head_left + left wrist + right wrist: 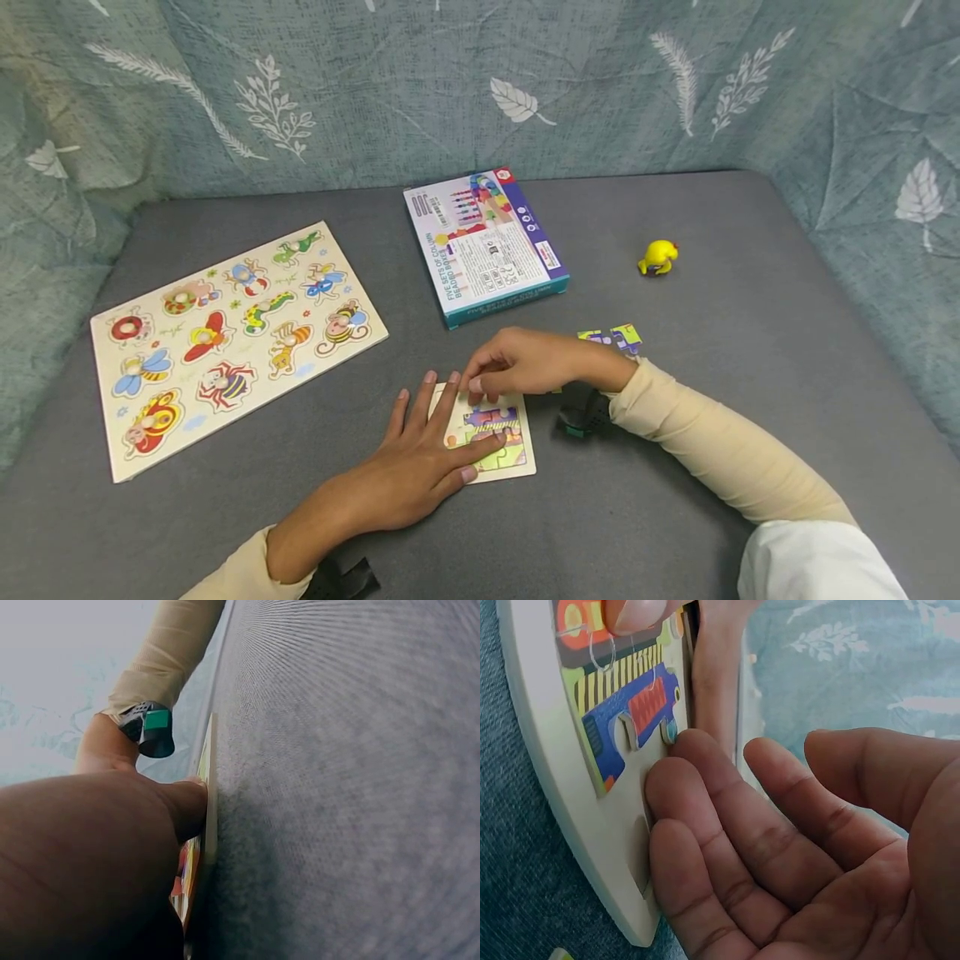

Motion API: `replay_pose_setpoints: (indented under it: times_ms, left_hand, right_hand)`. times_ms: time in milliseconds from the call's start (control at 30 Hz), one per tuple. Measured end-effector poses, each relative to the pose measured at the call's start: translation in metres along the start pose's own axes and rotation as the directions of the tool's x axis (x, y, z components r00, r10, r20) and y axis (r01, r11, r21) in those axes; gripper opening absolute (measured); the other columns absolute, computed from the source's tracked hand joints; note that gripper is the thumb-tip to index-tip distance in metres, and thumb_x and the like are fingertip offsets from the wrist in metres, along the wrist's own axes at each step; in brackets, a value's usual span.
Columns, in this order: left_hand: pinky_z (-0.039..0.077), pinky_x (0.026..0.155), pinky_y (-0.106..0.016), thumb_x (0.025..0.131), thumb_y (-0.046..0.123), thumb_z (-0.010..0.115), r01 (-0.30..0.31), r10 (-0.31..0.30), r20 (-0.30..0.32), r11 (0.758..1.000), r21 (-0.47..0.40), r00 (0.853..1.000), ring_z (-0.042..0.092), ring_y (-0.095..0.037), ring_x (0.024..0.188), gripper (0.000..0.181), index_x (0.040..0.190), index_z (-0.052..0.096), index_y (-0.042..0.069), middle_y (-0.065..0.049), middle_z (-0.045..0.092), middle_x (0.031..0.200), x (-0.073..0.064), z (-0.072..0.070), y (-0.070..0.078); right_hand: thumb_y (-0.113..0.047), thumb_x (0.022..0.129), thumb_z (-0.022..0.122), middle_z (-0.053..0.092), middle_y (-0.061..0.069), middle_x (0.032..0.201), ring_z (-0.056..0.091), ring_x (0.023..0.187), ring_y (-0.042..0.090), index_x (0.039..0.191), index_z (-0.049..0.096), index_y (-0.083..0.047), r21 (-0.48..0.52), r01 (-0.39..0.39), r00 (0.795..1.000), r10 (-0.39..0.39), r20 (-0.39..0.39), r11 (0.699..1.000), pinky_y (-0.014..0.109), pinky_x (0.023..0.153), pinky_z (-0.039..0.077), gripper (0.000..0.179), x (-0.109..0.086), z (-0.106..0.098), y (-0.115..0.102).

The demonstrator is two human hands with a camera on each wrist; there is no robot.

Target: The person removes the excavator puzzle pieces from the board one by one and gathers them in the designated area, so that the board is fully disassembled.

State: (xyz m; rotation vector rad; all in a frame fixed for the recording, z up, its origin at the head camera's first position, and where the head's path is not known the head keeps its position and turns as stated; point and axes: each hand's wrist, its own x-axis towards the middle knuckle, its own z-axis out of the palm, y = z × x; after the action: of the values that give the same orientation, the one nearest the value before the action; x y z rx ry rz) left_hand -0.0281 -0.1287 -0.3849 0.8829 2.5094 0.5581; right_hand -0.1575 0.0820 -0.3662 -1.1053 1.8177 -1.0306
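Observation:
A small jigsaw board (529, 454) with a pale frame lies on the grey table, partly filled with colourful pieces. My left hand (420, 471) rests across its left side, fingers spread and straight, thumb near the bottom edge. Over the board's top end is my right hand (528, 362), its fingers loosely bent. The right wrist view shows these fingertips (676, 787) right at the board's bare part, beside a blue piece (622, 724), and nothing between thumb and fingers. A few loose jigsaw pieces (626, 337) lie behind the right wrist, partly hidden by it.
A large wooden insect puzzle (251, 352) lies to the left. At the back middle is a flat boxed bead set (487, 242). A yellow toy chick (658, 257) stands at the right rear. Patterned cloth (420, 92) hangs behind the table.

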Motion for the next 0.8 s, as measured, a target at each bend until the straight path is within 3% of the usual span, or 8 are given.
replay_pose_setpoints:
  times_ms: [267, 500, 800]
  left_hand:
    - [-0.006, 0.104, -0.069, 0.105, 0.036, 0.041, 0.004, -0.004, 0.0, 1.0, 0.022, 1.0, -0.024, -0.041, 0.14, 0.046, 0.15, 0.035, 0.043, -0.016, -0.017, 0.159, -0.0009, 0.0001, 0.0002]
    - [-0.007, 0.104, -0.068, 0.105, 0.037, 0.04, -0.004, 0.004, -0.005, 0.999, 0.032, 1.0, -0.025, -0.04, 0.14, 0.046, 0.15, 0.033, 0.044, -0.016, -0.017, 0.159, -0.0007, 0.0009, -0.0006]
    - [-0.009, 0.105, -0.067, 0.105, 0.038, 0.04, 0.013, -0.013, 0.005, 1.0, -0.004, 1.0, -0.025, -0.039, 0.14, 0.045, 0.15, 0.035, 0.042, -0.017, -0.015, 0.16, -0.0004, 0.0011, -0.0008]
  right_hand:
    - [-0.006, 0.101, 0.049, 0.071, 0.005, 0.095, 0.064, 0.081, 0.021, 0.113, 0.069, 0.002, 0.044, 0.036, 0.999, -0.035, -0.005, 0.998, 0.025, 0.069, 0.048, 0.024, 0.0005, -0.0009, -0.0017]
    - [-0.005, 0.1, 0.05, 0.07, 0.007, 0.098, 0.065, 0.086, 0.019, 0.115, 0.067, 0.004, 0.085, 0.029, 0.999, -0.031, 0.021, 0.996, 0.031, 0.079, 0.052, 0.024, 0.0, -0.0014, -0.0015]
    - [-0.002, 0.1, 0.052, 0.068, 0.013, 0.103, 0.063, 0.087, 0.02, 0.118, 0.064, 0.007, 0.142, 0.068, 0.996, -0.076, 0.051, 0.988, 0.035, 0.08, 0.053, 0.023, 0.0003, -0.0016, -0.0005]
